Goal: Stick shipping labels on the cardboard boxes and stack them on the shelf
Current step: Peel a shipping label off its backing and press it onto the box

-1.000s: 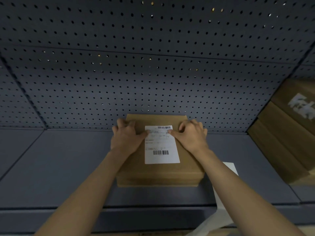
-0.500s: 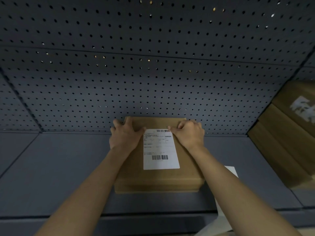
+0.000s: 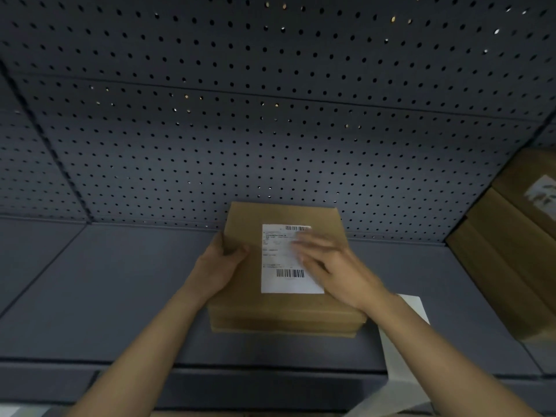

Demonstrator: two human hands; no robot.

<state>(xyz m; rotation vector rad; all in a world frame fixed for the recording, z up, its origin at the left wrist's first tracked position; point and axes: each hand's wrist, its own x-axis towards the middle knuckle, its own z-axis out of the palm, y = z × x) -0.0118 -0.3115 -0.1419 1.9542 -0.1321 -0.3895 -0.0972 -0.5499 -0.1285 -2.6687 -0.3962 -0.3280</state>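
A flat brown cardboard box point(image 3: 279, 308) lies on the grey shelf point(image 3: 105, 296), its far end against the perforated back panel. A white shipping label point(image 3: 282, 260) with barcodes is on its top. My left hand point(image 3: 219, 266) grips the box's left edge, thumb on top. My right hand point(image 3: 334, 266) lies blurred over the label's right side with its fingers stretched out flat.
A stack of brown cardboard boxes point(image 3: 511, 251) stands at the right end of the shelf, the top one bearing a label. A white sheet of paper point(image 3: 403, 341) hangs over the shelf's front edge under my right forearm. The perforated panel point(image 3: 270, 115) closes the back.
My right hand left the box's far corner and swept down over the label, fingers straightened. My left hand slid from the top to the left edge. The box sits a little further back.
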